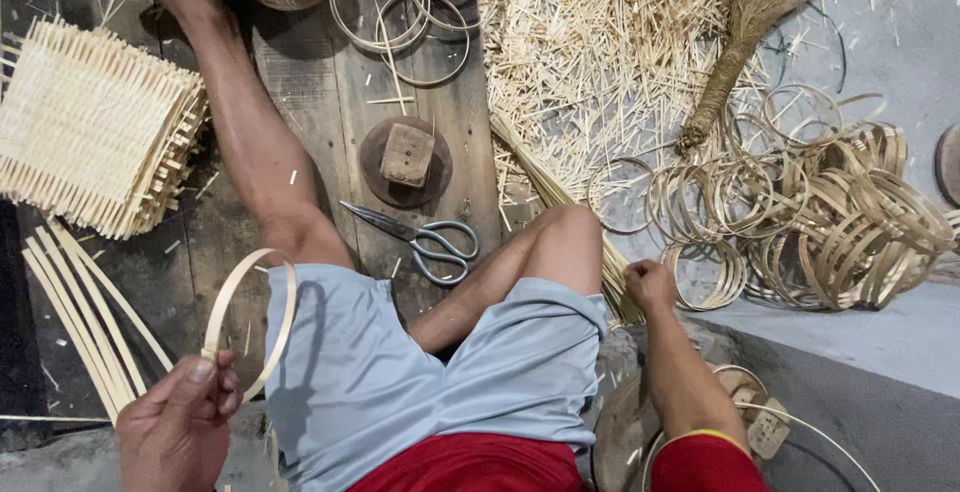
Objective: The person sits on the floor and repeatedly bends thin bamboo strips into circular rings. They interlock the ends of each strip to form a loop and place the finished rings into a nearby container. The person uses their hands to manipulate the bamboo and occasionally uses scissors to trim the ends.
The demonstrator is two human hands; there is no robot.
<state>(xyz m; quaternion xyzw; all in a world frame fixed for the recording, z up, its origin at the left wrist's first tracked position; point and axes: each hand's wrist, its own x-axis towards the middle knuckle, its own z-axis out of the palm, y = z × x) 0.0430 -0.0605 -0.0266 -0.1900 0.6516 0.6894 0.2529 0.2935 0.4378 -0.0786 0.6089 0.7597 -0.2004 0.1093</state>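
Observation:
My left hand (178,422) at the lower left pinches a thin bamboo ring (250,324) and holds it upright beside my left thigh. My right hand (649,283) is closed just past my bent right knee, its fingers on a bundle of long thin bamboo sticks (560,202) that runs up and left across the floor. A heap of bamboo rings (830,222) lies to the right of that hand. Steel scissors (420,239) lie on the wooden board (330,82) between my legs.
A stack of woven bamboo mats (90,132) sits at the left, with flat bamboo strips (80,312) below it. A round wooden block (405,160) and several rings (410,7) lie ahead. Bamboo offcuts (590,42) and a broom (750,32) cover the upper right.

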